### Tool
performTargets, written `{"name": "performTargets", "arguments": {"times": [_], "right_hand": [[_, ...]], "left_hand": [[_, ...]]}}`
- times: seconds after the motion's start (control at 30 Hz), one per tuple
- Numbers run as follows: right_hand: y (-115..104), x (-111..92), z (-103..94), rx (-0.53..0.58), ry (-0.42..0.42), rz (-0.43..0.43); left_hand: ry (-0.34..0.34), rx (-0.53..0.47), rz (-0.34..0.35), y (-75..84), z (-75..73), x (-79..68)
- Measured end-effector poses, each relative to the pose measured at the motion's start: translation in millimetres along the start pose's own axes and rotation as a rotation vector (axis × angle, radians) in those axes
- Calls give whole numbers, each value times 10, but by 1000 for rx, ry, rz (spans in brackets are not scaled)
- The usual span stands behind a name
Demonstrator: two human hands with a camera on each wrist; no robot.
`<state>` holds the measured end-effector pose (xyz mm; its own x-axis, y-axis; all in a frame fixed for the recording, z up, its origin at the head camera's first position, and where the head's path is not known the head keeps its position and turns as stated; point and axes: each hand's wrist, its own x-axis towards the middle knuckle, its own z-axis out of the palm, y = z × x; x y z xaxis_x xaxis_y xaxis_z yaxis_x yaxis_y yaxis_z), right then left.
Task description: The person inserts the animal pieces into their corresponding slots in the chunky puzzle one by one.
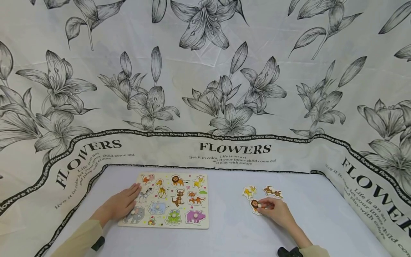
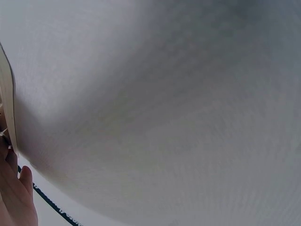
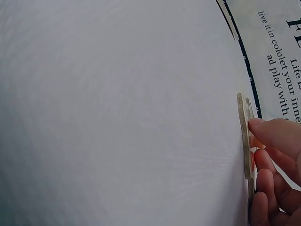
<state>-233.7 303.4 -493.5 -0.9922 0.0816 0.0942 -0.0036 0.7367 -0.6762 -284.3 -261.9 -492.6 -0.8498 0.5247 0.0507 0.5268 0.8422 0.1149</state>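
A wooden animal peg puzzle board [image 1: 170,225] lies on the white tabletop at left. My left hand [image 1: 121,204] rests along its left edge with the fingers straight, over the zebra picture. In the left wrist view this hand [image 2: 16,193] appears at the lower left beside the board's edge [image 2: 9,94]. To the right of the board, my right hand [image 1: 277,211] pinches the lion puzzle piece [image 1: 254,206] by its peg. The right wrist view shows thumb and fingers [image 3: 268,132] at the piece, seen edge-on [image 3: 243,136].
Beyond the lion lie a yellow horned animal piece [image 1: 249,191] and a brown kangaroo piece [image 1: 273,191]. On the board, the frog [image 1: 173,216], purple hippo [image 1: 195,216] and several other animals carry pegs. Flower-printed cloth [image 1: 237,148] borders the tabletop at the back and sides.
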Motion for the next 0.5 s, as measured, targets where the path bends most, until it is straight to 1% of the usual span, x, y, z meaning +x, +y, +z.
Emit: {"name": "performTargets", "arguments": {"times": [0.27,0.5], "right_hand": [[4,8,19,-22,4,20],[-17,-6,19,-18,7,33]], "left_hand": [[34,18,24,-21,20,-2],[12,2,3,-21,29,4]]}}
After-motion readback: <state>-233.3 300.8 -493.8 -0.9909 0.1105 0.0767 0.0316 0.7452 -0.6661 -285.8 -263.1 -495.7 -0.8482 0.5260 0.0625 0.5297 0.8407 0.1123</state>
